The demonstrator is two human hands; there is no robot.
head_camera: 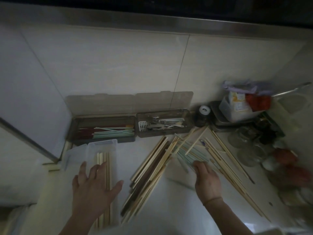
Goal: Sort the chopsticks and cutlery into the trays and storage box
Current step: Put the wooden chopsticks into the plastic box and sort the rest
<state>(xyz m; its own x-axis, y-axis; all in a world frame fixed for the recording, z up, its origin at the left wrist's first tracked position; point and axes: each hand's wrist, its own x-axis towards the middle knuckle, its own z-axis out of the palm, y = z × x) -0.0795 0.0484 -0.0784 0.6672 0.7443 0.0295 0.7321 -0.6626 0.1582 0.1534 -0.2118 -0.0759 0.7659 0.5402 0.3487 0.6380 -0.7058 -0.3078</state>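
My left hand (94,187) lies flat, fingers spread, on pale wooden chopsticks (103,160) inside a clear plastic storage box (101,146). My right hand (207,180) reaches into a loose pile of green-tipped chopsticks (189,155), fingers curled over their ends. A heap of wooden chopsticks (152,170) lies between my hands, and longer wooden ones (228,158) fan out to the right. Against the wall stand two dark trays with raised lids: the left tray (74,126) holds red and green chopsticks, the right tray (186,122) holds metal cutlery.
A dark jar with a white cap (202,116), a metal tray bearing a plastic tub of packets (237,109), glass jars (243,138) and red items (286,156) crowd the right corner. A metal rail (28,138) runs along the left. The tiled wall rises behind the trays.
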